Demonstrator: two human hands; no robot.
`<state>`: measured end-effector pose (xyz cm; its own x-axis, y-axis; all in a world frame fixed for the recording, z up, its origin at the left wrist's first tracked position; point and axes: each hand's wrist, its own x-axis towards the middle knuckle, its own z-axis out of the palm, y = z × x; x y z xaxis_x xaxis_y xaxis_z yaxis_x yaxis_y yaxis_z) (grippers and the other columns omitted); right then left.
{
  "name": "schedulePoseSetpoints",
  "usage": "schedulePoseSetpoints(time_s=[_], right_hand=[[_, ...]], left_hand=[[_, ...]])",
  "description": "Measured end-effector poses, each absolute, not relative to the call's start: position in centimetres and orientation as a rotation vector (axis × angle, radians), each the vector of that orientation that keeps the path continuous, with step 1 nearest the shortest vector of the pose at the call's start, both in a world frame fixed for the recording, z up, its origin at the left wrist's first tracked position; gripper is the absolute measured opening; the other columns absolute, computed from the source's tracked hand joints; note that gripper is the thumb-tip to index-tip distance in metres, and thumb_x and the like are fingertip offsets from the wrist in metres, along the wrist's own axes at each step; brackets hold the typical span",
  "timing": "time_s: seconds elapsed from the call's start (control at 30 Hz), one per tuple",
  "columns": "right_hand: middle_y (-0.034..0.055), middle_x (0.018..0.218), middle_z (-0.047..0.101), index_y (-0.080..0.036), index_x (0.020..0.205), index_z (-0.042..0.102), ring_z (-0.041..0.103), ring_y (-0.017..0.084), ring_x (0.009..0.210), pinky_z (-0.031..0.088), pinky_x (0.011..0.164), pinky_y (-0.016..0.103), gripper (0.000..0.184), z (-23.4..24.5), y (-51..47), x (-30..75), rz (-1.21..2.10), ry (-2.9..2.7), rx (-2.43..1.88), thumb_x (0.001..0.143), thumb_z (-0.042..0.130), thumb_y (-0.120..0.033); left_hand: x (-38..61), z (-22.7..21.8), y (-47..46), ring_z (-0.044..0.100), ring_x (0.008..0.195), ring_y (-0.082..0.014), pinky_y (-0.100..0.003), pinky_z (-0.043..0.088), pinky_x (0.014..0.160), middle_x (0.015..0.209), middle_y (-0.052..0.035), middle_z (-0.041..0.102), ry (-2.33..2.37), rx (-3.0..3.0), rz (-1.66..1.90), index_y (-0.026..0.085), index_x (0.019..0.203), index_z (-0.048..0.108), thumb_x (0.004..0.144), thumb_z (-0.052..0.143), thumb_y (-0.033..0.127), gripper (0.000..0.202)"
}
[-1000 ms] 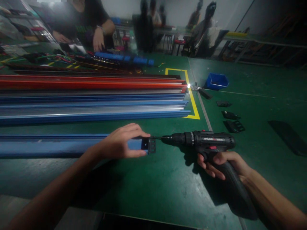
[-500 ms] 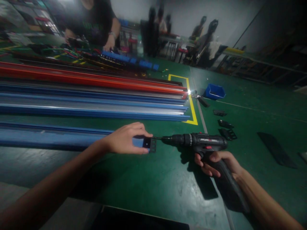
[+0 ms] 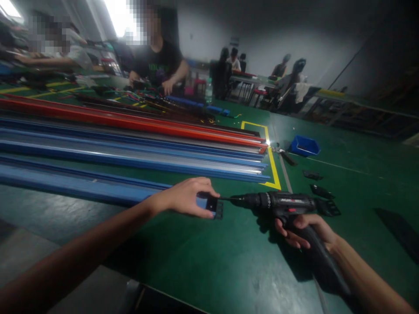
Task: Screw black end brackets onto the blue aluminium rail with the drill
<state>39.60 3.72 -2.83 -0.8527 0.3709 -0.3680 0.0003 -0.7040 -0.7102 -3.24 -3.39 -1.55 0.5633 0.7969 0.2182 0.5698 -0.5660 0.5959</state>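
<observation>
My left hand is closed over the end of a blue metal profile, thumb and fingers on its two sides. A black plastic end cap sits at that end, just past my fingertips. My right hand grips a black cordless drill by its handle, held level and pointing left. The drill's long thin bit reaches the end cap beside my left fingertips; whether a screw is at its tip I cannot tell.
More blue profiles and an orange one lie behind. On the green table are a blue bin, pliers and several black end caps. Across the table a person handles wires.
The head view has shifted, so the whole scene sits lower and farther right. Both hands, the drill and the end cap keep about the same positions relative to each other.
</observation>
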Motion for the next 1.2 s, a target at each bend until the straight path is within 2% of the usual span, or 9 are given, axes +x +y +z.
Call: schedulePoseSetpoints(time_s=[0.37, 0.63, 0.87, 1.2], right_hand=[[0.0159, 0.101, 0.074, 0.0, 0.114, 0.073, 0.06, 0.008, 0.051, 0.06, 0.068, 0.025, 0.038, -4.3, 4.0, 39.1, 2.654, -1.003, -0.524, 0.084, 0.057, -0.019], [0.0144, 0.104, 0.073, -0.001, 0.118, 0.069, 0.059, 0.006, 0.052, 0.06, 0.074, 0.027, 0.036, -4.8, 4.4, 39.0, 2.661, -1.004, -0.49, 0.091, 0.063, -0.023], [0.0112, 0.098, 0.073, -0.003, 0.115, 0.071, 0.055, 0.005, 0.049, 0.057, 0.073, 0.026, 0.035, -4.7, 4.5, 39.2, 2.601, -1.103, -0.564, 0.095, 0.067, -0.032], [0.009, 0.086, 0.074, -0.003, 0.106, 0.075, 0.055, 0.004, 0.047, 0.055, 0.068, 0.022, 0.032, -4.2, 4.5, 39.1, 2.6, -1.061, -0.725, 0.094, 0.07, -0.033]], left_hand=[[-3.4, -1.1, -1.2, 0.066, 0.093, -0.0197, -0.034, 0.052, 0.083, 0.105, -0.0053, 0.068, 1.095, 2.374, 0.611, 0.021, 0.119, 0.074, 0.081, 0.084, 0.048, 0.047], [-3.4, -0.8, -0.7, 0.066, 0.096, -0.0212, -0.037, 0.052, 0.086, 0.107, -0.0066, 0.069, 1.112, 2.396, 0.587, 0.021, 0.122, 0.073, 0.085, 0.081, 0.05, 0.048], [-3.4, -0.8, -0.8, 0.066, 0.097, -0.0217, -0.034, 0.051, 0.085, 0.106, -0.0057, 0.069, 1.117, 2.389, 0.613, 0.021, 0.121, 0.073, 0.084, 0.081, 0.05, 0.047], [-3.5, -1.3, -0.7, 0.065, 0.099, -0.0221, -0.034, 0.05, 0.086, 0.107, -0.0054, 0.069, 1.121, 2.404, 0.605, 0.022, 0.123, 0.072, 0.087, 0.078, 0.055, 0.049]])
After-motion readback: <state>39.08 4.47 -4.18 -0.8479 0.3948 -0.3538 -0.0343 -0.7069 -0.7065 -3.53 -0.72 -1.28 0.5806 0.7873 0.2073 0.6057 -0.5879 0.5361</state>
